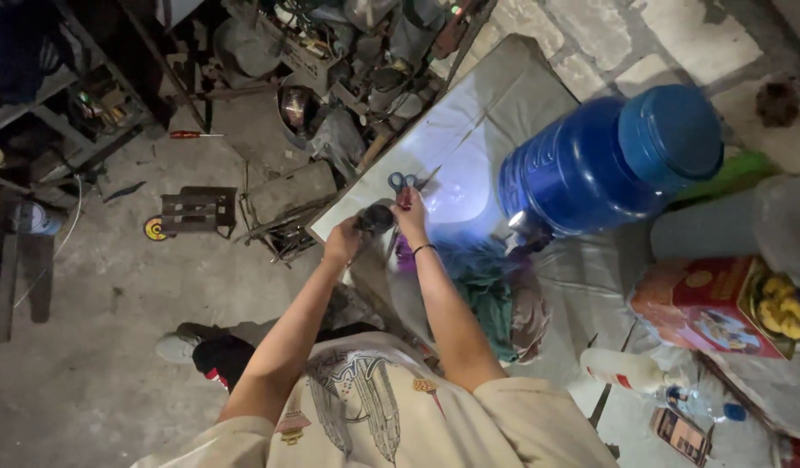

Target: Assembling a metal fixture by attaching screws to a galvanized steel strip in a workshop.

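Head view, looking straight down. The left hand point(342, 243) is closed around a small dark round part point(375, 217), held just over the near edge of the pale sheet point(504, 104) on the work surface. The right hand point(410, 212) is clamped on something thin and reddish, probably a tool handle; too small to tell which. Its tip meets the dark part. Blue-handled scissors point(402, 181) lie on the sheet just beyond the right hand, not held. 1 dark band sits on the right wrist.

The dark part looks hard and stiff, likely metal, light enough for 1 hand. It may be greasy or slippery, so a wrap around its body, as now, seems the safest hold.

A big blue water jug point(612, 160) lies on its side to the right, well apart. Bunched teal and grey rags point(495, 290) sit just under the right forearm. A red box point(708, 308) and a white bottle point(621, 368) are at far right. A red screwdriver point(192, 134) lies on the floor, far left.
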